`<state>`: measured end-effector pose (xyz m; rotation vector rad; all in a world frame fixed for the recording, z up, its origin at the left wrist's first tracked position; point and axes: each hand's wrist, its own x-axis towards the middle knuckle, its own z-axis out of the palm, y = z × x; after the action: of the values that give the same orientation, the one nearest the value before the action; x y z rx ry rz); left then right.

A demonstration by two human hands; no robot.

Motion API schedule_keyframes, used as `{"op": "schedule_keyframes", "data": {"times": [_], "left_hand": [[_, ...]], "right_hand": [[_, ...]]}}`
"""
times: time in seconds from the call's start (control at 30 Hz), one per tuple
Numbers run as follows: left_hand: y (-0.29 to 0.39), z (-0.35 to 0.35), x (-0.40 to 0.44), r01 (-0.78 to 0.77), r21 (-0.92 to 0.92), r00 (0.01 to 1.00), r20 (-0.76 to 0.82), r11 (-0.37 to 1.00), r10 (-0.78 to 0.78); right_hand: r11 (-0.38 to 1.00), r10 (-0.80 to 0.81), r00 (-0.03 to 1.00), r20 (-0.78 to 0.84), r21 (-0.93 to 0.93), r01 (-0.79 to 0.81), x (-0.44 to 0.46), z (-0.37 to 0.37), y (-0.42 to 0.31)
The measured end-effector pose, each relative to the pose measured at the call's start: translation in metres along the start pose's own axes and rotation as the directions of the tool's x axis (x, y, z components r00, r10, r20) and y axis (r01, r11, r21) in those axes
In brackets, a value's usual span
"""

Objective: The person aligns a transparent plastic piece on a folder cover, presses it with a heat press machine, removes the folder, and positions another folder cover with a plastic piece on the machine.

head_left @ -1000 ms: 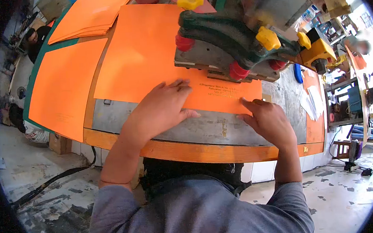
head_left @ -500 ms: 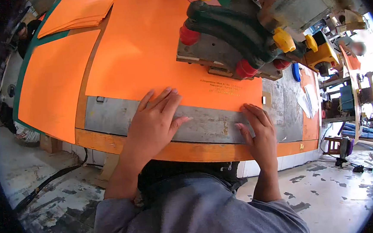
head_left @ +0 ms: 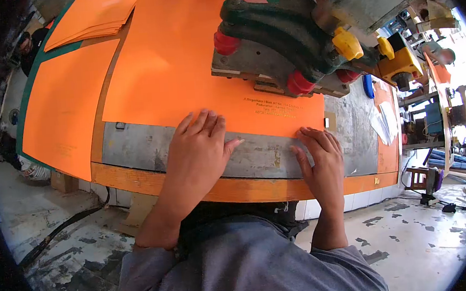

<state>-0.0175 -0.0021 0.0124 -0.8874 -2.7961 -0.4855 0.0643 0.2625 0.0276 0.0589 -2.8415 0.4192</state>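
Observation:
A large orange sheet (head_left: 157,69) lies on a grey metal plate (head_left: 136,149), with several lines of gold print near its right front corner. Fingers stretched out, my left hand (head_left: 198,148) rests at the sheet's front edge. My right hand (head_left: 321,153) is at the front right corner, its fingertips on the sheet's edge and its fingers bent slightly, thumb apart. Neither hand grips anything. Above the sheet's right part hangs a dark green press head (head_left: 279,31) with red knobs and yellow wing knobs; it hides some of the sheet.
Another printed orange sheet (head_left: 63,114) lies at the left, and a stack of orange sheets (head_left: 97,17) is behind it. A wooden edge (head_left: 236,189) runs along the table's front. White papers (head_left: 385,124) lie at the right. People are visible at the far left and far right.
My left hand has shifted slightly to the right along the sheet's front edge. The right hand stays almost in place at the corner. The view has turned a little.

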Motion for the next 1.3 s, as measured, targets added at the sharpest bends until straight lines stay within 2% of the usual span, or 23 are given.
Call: {"op": "schedule_keyframes", "data": {"times": [0.07, 0.7, 1.3], "left_hand": [[0.001, 0.000, -0.001, 0.039, -0.047, 0.999, 0.025, 0.998, -0.038], [0.000, -0.006, 0.010, 0.011, -0.011, 1.000, 0.021, 1.000, -0.011], [0.003, -0.010, 0.009, 0.052, -0.039, 0.998, 0.047, 0.998, -0.051]], "right_hand": [[1.000, -0.005, 1.000, -0.003, -0.002, 0.005, 0.000, 0.001, 0.000], [1.000, -0.015, 1.000, -0.009, -0.025, 0.015, 0.000, 0.000, -0.002], [1.000, 0.017, 1.000, 0.016, -0.024, -0.016, -0.001, 0.000, -0.003]]}}
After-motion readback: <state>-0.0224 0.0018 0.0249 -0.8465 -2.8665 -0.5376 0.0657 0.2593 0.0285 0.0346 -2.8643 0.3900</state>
